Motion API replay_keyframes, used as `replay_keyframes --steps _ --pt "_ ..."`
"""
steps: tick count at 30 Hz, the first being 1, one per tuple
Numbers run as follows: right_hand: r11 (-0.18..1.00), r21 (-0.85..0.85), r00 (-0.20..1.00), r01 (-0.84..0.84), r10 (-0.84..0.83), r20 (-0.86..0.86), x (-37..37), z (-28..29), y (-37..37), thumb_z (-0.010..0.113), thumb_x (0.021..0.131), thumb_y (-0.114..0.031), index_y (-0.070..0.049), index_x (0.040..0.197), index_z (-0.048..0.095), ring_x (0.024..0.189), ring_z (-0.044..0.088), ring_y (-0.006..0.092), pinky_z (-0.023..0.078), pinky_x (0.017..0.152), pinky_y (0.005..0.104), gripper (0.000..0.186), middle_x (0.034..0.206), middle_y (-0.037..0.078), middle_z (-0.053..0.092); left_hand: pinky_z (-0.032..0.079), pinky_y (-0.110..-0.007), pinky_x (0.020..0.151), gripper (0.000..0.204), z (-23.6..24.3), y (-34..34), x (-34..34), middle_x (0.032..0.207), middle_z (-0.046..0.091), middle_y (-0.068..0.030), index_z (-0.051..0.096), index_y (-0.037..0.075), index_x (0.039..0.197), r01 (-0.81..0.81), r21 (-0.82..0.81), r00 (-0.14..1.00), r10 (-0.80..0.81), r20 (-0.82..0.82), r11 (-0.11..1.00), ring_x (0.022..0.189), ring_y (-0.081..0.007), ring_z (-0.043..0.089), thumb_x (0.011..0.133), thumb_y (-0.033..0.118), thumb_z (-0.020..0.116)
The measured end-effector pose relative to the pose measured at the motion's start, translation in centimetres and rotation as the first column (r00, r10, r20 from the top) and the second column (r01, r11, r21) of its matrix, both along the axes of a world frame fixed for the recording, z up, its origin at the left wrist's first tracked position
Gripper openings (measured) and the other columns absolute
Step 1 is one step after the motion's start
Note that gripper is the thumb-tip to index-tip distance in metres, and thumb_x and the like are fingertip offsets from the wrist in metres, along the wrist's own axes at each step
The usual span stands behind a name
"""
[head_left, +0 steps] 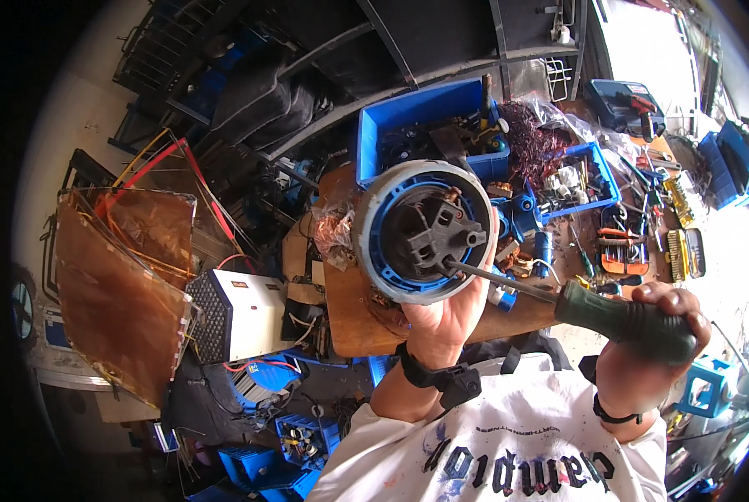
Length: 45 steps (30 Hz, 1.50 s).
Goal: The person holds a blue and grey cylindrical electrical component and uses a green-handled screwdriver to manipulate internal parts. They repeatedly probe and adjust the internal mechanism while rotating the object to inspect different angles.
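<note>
cluttered workbench (353, 322) behind; left hand (446, 314) grips round motor housing (425, 232), right hand (652, 335) clenches screwdriver (559, 299), tip at its hub, likely unscrewing; next needs steady turning.

Left hand (441, 314) raised, cupped; right hand (655, 322) fisted

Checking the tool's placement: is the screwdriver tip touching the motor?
Touching. The head view shows the screwdriver shaft ending right against the dark hub of the motor, no gap.

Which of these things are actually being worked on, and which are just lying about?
In use:
round motor part, held in the left hand
screwdriver, held in the right hand

Lying about:
blue bins
pliers
white box
wooden table
</note>
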State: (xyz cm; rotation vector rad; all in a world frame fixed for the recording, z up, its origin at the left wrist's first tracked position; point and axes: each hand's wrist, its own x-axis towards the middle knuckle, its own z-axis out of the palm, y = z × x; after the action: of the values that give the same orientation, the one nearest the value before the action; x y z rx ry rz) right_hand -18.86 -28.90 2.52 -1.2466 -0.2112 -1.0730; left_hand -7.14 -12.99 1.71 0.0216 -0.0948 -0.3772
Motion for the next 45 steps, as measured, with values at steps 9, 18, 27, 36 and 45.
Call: replay_keyframes --steps 9,18,27,36,45 --pt "0.990 0.122 0.991 0.077 -0.062 -0.122 0.6 0.3 -1.1 0.071 0.084 -0.036 -0.003 0.125 0.040 0.107 0.056 0.0343 0.048 0.094 0.0453 0.061 0.118 0.019 0.048 0.019 -0.047 0.119 0.063 -0.4 0.9 0.1 0.137 0.048 -0.0156 0.048 0.003 0.131 -0.103 0.105 0.992 0.110 -0.067 0.989 0.132 -0.0314 0.039 0.079 0.028 0.075" --pt "0.990 0.122 0.997 0.066 -0.061 -0.036 -0.1 0.1 -2.8 0.063 0.090 -0.033 0.000 0.129 0.038 0.112 0.054 0.0331 0.046 0.098 0.0468 0.056 0.124 0.019 0.047 0.016 -0.049 0.119 0.066 -1.3 1.5 0.0 0.139 0.046 -0.0157 0.047 0.006 0.133 -0.110 0.161 0.994 0.107 0.030 0.981 0.134 -0.0335 0.037 0.079 0.033 0.074" --pt "0.992 0.095 0.996 0.079 -0.075 -0.039 0.0 -0.4 -4.2 0.061 0.091 -0.022 -0.001 0.129 0.040 0.115 0.054 0.0349 0.043 0.101 0.0490 0.049 0.126 0.021 0.050 0.041 -0.040 0.106 0.089 0.4 2.9 0.8 0.140 0.045 -0.0136 0.039 0.003 0.138 -0.372 0.569 0.887 0.100 0.451 0.733 0.125 -0.0241 0.048 0.074 0.053 0.074" --pt "0.990 0.001 0.983 0.144 -0.143 -0.113 1.2 -1.0 -4.9 0.068 0.087 -0.018 -0.001 0.127 0.043 0.114 0.055 0.0326 0.043 0.101 0.0458 0.051 0.122 0.019 0.054 0.047 -0.034 0.096 0.075 1.6 3.1 4.2 0.132 0.053 -0.0123 0.047 0.004 0.124 -0.845 0.488 0.469 -0.134 0.873 0.220 0.113 -0.0210 0.055 0.062 0.018 0.087" --pt "0.989 0.033 0.978 0.145 -0.138 -0.158 1.9 -1.8 -5.4 0.069 0.086 -0.017 0.000 0.126 0.044 0.114 0.055 0.0323 0.042 0.102 0.0448 0.050 0.123 0.019 0.054 0.043 -0.039 0.098 0.070 3.1 2.4 4.7 0.124 0.060 -0.0084 0.055 0.006 0.117 -0.981 0.151 0.191 -0.441 0.877 -0.124 0.114 -0.0296 0.054 0.056 0.015 0.087"
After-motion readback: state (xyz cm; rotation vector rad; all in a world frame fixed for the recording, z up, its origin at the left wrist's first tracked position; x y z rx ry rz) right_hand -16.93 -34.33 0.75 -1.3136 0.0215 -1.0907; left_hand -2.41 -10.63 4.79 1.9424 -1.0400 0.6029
